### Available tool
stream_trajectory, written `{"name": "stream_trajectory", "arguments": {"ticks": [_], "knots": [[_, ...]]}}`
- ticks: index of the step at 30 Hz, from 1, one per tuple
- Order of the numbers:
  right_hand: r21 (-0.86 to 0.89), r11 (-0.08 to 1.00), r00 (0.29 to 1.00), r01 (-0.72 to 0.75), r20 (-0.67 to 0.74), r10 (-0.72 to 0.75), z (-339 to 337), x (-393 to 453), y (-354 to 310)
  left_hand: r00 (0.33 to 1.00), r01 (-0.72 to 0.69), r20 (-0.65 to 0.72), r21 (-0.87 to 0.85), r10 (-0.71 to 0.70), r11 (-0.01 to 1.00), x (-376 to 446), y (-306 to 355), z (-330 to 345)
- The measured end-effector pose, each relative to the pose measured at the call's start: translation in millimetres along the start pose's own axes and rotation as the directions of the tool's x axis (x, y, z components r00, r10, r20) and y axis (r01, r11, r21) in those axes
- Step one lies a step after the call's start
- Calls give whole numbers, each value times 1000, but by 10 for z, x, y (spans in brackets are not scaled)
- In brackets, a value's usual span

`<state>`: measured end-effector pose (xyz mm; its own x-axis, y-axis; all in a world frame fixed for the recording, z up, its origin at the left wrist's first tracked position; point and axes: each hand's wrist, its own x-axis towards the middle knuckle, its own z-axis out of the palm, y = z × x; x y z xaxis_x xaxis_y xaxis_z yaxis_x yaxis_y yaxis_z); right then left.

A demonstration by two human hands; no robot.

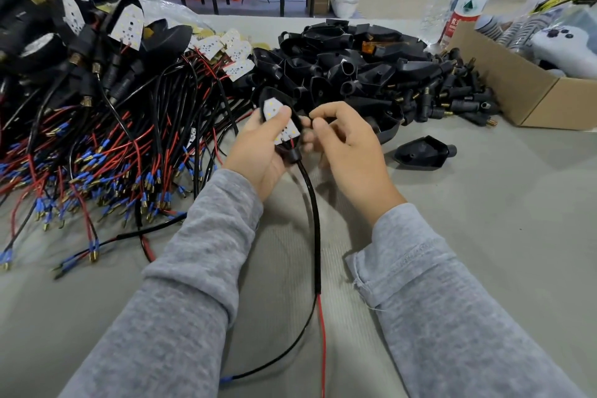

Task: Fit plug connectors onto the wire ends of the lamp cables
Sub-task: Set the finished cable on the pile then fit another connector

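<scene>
The left hand (261,147) grips a lamp housing (280,116), thumb pressing its LED board (284,129); the right hand (347,145), fingers curled, seemingly pinches its edge.

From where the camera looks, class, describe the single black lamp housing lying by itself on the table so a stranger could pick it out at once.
Start at the cardboard box on the right and the big pile of black housings beside it. Just in front of that pile, right of the person's right hand, lies the lone black housing on bare grey table. Unlike its neighbours, it lies apart from the heap and has no cable.
</scene>
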<state>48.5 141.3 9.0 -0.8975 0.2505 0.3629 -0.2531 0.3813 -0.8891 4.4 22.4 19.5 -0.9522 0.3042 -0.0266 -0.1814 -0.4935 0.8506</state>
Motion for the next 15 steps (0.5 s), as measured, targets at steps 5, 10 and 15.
{"name": "stream_trajectory", "arguments": {"ticks": [5,10,15], "knots": [[-37,992,941,122,322,-103,-34,-39,-7,977,-119,-196,-191,81,974,95,52,-120],[282,960,933,3,344,-104,32,-65,-66,959,-160,-271,-303,75,940,136,84,-204],[468,870,988,-154,47,150,-100,33,-78,954,-89,-286,16,90,996,89,86,-201]]}}
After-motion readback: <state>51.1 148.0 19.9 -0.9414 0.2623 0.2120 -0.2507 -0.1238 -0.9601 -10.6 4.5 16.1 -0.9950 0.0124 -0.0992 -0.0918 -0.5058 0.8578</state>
